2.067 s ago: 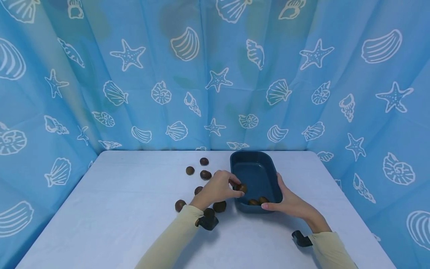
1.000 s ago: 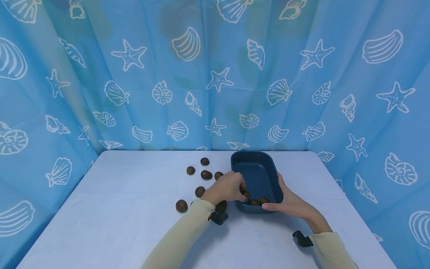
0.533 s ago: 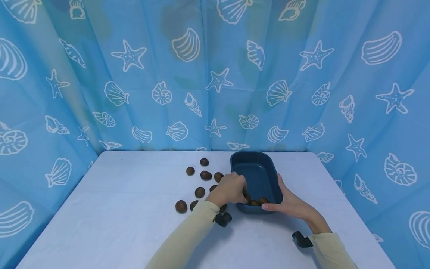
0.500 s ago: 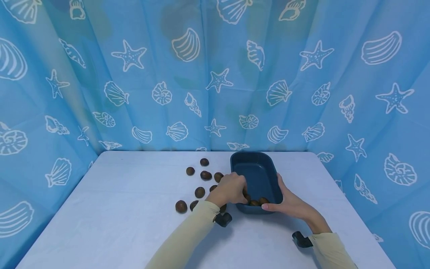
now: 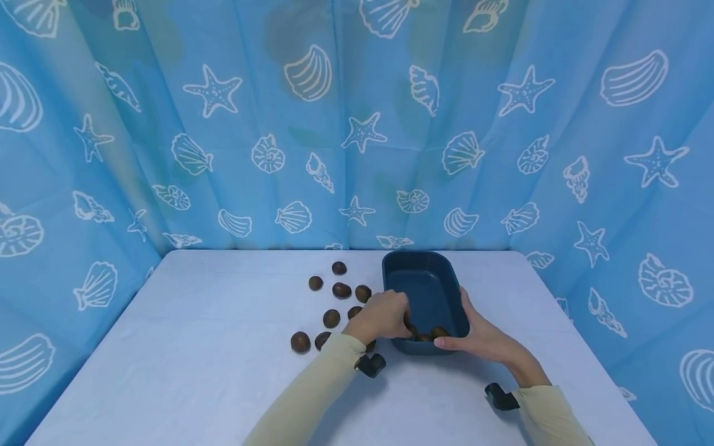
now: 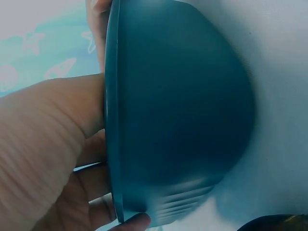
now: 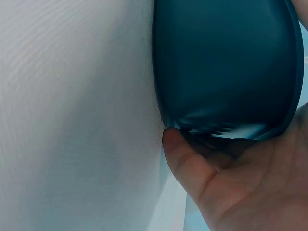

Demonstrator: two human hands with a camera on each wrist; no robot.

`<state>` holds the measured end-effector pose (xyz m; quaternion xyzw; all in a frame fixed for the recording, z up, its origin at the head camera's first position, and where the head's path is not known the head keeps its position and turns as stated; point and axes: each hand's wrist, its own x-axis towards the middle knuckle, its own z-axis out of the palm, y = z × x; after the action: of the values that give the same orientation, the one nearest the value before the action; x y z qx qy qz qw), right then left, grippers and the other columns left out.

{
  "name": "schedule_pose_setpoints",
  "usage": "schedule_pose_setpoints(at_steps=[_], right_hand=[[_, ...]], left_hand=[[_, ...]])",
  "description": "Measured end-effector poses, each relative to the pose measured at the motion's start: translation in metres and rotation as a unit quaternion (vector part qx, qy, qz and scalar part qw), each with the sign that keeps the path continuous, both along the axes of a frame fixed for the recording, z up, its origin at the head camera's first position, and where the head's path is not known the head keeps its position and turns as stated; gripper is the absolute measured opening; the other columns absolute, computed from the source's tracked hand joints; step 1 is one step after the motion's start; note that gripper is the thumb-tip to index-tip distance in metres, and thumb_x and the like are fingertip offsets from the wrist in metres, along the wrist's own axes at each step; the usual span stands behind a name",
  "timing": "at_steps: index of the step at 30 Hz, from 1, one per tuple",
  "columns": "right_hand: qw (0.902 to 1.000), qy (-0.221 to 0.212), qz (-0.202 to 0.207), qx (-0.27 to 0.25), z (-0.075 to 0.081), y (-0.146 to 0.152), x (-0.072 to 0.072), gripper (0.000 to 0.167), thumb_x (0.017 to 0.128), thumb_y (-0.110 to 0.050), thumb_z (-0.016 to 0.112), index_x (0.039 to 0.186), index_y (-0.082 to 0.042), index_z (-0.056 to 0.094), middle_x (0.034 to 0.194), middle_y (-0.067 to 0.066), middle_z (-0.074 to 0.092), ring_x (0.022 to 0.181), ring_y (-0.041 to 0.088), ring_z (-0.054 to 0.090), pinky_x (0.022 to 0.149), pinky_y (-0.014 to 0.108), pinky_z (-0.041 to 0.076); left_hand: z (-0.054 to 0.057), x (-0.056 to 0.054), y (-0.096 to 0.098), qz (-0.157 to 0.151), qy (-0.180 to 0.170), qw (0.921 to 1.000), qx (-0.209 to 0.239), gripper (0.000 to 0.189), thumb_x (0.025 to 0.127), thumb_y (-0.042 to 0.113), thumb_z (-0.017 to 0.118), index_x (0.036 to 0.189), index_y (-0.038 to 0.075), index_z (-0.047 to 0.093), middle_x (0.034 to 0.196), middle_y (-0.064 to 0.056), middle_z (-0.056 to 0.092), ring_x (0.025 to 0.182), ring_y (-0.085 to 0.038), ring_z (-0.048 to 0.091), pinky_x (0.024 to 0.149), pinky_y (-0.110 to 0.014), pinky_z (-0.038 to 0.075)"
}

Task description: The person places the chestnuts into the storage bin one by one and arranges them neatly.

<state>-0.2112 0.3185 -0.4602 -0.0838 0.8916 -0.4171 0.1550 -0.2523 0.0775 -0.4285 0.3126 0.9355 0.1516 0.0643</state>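
In the head view a dark blue rectangular box (image 5: 429, 291) stands on the table. My left hand (image 5: 385, 313) reaches over its left rim, fingers curled down inside the near left corner. A brown chestnut (image 5: 412, 329) shows at those fingers, which hide most of it. My right hand (image 5: 480, 334) grips the near right corner, thumb on the front rim and fingers along the right side. Beside that thumb lies another chestnut (image 5: 439, 332) in the box. In the left wrist view the outer wall (image 6: 183, 106) fills the middle, and my left hand (image 6: 57, 144) crosses its rim.
Several chestnuts (image 5: 342, 290) lie scattered on the white table (image 5: 223, 347) left of the box, some partly behind my left wrist. A blue curtain (image 5: 357, 124) with shell and starfish prints hangs behind the table and along both sides.
My left hand has carried a chestnut from the left rim down into the near left corner, then stayed nearly still. My right hand and the box keep their places.
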Motion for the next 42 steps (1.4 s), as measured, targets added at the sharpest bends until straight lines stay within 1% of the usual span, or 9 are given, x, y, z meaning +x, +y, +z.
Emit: schedule_pose_setpoints(at_steps=[5, 8, 11, 14, 19, 24, 27, 35, 42], right_hand=[[1.0000, 0.003, 0.003, 0.000, -0.001, 0.000, -0.001, 0.133, 0.087, -0.049, 0.077, 0.160, -0.016, -0.029, 0.173, 0.021, -0.017, 0.157, 0.054, 0.002, 0.116, 0.079, 0.022], [1.0000, 0.003, 0.003, -0.006, -0.003, 0.000, -0.002, 0.133, 0.087, -0.048, 0.077, 0.160, -0.018, -0.030, 0.173, 0.021, -0.015, 0.157, 0.054, 0.004, 0.116, 0.079, 0.022], [1.0000, 0.000, 0.000, -0.004, -0.004, 0.001, -0.003, 0.133, 0.087, -0.049, 0.077, 0.160, -0.019, -0.030, 0.173, 0.022, -0.013, 0.157, 0.055, 0.006, 0.116, 0.079, 0.023], [1.0000, -0.002, -0.005, -0.002, -0.005, 0.001, -0.003, 0.133, 0.087, -0.049, 0.077, 0.160, -0.019, -0.030, 0.173, 0.022, -0.014, 0.157, 0.055, 0.005, 0.116, 0.079, 0.022], [1.0000, 0.001, 0.001, -0.004, -0.004, 0.000, -0.003, 0.133, 0.087, -0.048, 0.077, 0.160, -0.018, -0.030, 0.172, 0.024, -0.014, 0.156, 0.055, 0.006, 0.116, 0.078, 0.025], [1.0000, -0.001, 0.001, -0.002, -0.003, -0.001, -0.002, 0.135, 0.085, -0.048, 0.079, 0.160, -0.017, -0.029, 0.172, 0.024, -0.014, 0.157, 0.055, 0.005, 0.116, 0.077, 0.025], [1.0000, 0.001, -0.001, 0.002, -0.003, 0.001, -0.002, 0.135, 0.086, -0.049, 0.078, 0.160, -0.017, -0.029, 0.172, 0.024, -0.014, 0.157, 0.055, 0.005, 0.116, 0.077, 0.025], [1.0000, 0.005, -0.001, -0.006, -0.006, 0.002, -0.005, 0.133, 0.086, -0.048, 0.078, 0.160, -0.021, -0.030, 0.172, 0.023, -0.015, 0.157, 0.054, 0.007, 0.116, 0.077, 0.025], [1.0000, 0.008, -0.003, -0.003, -0.007, 0.003, -0.005, 0.132, 0.087, -0.049, 0.077, 0.160, -0.022, -0.029, 0.173, 0.023, -0.011, 0.156, 0.053, 0.010, 0.115, 0.078, 0.026]], left_hand=[[0.000, 0.000, -0.003, 0.001, 0.007, 1.0000, 0.006, 0.020, 0.083, 0.028, 0.088, 0.095, 0.013, 0.082, 0.086, 0.003, 0.079, 0.068, -0.006, 0.065, 0.065, -0.022, 0.055], [0.006, 0.001, -0.008, 0.011, 0.005, 0.9996, 0.027, 0.028, 0.084, 0.031, 0.087, 0.105, 0.013, 0.082, 0.099, 0.002, 0.081, 0.083, -0.009, 0.072, 0.076, -0.025, 0.059], [0.017, 0.002, -0.018, 0.026, -0.004, 0.9965, 0.079, 0.034, 0.086, 0.031, 0.085, 0.113, 0.011, 0.080, 0.110, -0.001, 0.080, 0.101, -0.016, 0.073, 0.087, -0.029, 0.060], [0.031, 0.002, -0.033, 0.041, -0.008, 0.9899, 0.135, 0.035, 0.088, 0.030, 0.083, 0.117, 0.010, 0.078, 0.115, -0.003, 0.078, 0.109, -0.020, 0.071, 0.091, -0.032, 0.060], [0.042, 0.004, -0.069, 0.087, 0.000, 0.9721, 0.218, 0.030, 0.090, 0.029, 0.080, 0.113, 0.010, 0.079, 0.111, -0.007, 0.078, 0.101, -0.020, 0.067, 0.084, -0.033, 0.059], [0.033, 0.008, -0.109, 0.151, 0.024, 0.9461, 0.285, 0.021, 0.090, 0.025, 0.080, 0.107, 0.012, 0.079, 0.102, -0.002, 0.076, 0.093, -0.018, 0.066, 0.079, -0.032, 0.057], [0.024, 0.010, -0.130, 0.184, 0.032, 0.9371, 0.295, 0.022, 0.089, 0.026, 0.081, 0.107, 0.012, 0.079, 0.100, -0.002, 0.076, 0.092, -0.017, 0.066, 0.081, -0.033, 0.057], [0.004, 0.018, -0.174, 0.255, 0.021, 0.9301, 0.264, 0.030, 0.089, 0.029, 0.080, 0.112, 0.010, 0.077, 0.106, -0.006, 0.078, 0.096, -0.020, 0.069, 0.082, -0.036, 0.058], [-0.015, 0.030, -0.192, 0.288, -0.001, 0.9308, 0.226, 0.038, 0.089, 0.028, 0.081, 0.119, 0.006, 0.075, 0.102, -0.006, 0.077, 0.093, -0.020, 0.070, 0.081, -0.038, 0.058]])
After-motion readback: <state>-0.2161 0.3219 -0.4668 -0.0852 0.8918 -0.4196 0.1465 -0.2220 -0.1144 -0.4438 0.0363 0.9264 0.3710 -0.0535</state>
